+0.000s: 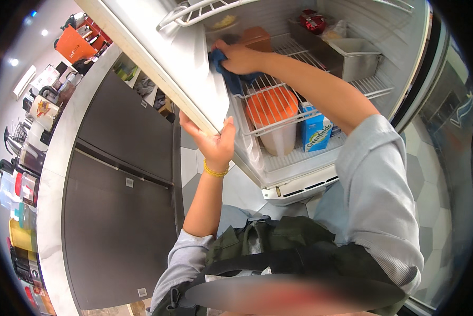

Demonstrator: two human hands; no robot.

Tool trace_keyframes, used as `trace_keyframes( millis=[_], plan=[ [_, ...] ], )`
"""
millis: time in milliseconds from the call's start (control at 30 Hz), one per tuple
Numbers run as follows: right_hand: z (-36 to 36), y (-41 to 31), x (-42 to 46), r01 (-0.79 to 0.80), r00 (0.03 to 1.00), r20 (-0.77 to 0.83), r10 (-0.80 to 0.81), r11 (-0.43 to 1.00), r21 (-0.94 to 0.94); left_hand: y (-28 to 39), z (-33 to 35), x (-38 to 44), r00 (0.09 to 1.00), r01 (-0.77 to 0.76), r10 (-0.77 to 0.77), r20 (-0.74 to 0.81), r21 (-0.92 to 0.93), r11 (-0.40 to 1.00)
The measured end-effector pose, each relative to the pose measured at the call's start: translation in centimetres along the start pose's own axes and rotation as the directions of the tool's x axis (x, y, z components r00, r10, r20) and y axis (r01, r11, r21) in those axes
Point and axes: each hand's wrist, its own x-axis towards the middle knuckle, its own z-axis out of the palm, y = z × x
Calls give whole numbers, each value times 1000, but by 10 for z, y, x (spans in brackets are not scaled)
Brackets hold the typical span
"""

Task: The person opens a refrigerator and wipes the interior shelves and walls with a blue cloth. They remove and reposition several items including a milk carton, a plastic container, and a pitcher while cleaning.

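Observation:
With a yellow bracelet at its wrist, my left hand (211, 142) grips the edge of the white refrigerator door (153, 79). My right hand (240, 58) reaches inside the refrigerator, holding a dark blue cloth (233, 81) against its left inner side, close to the wire shelf (278, 106). Part of the cloth is hidden by my fingers. Below that shelf stand a tub with an orange lid (271, 104) and a blue Greenfields carton (316, 132). An orange-brown container (256, 38) sits beyond my right hand.
A metal bin (351, 59) rests on the shelf at the right, with a red package (312, 21) behind it. To my left runs a marble-look counter (51, 205), crowded with jars and appliances, over dark cabinets (118, 221). Grey and white floor tiles (240, 189) lie below.

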Motion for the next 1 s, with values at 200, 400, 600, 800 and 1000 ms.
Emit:
trace_keyframes(
  millis=[200,400,600,800,1000],
  plan=[
    [-36,-22,-77,328,930,35,-366,868,374,0,3,1,1000,-19,19,6,-36,999],
    [-55,-9,-42,-327,877,-185,443,833,445,0,1,1,1000,-24,24,-4,-32,999],
    [-27,5,19,-163,984,-13,178,868,-470,-1,2,2,1000,2,-2,3,-16,1000],
    [-18,30,29,-13,993,113,41,971,-237,0,4,2,1000,-18,18,4,-21,1000],
    [-28,23,29,-302,953,25,303,953,-30,-5,0,1,999,-42,42,11,-6,999]
  ],
)
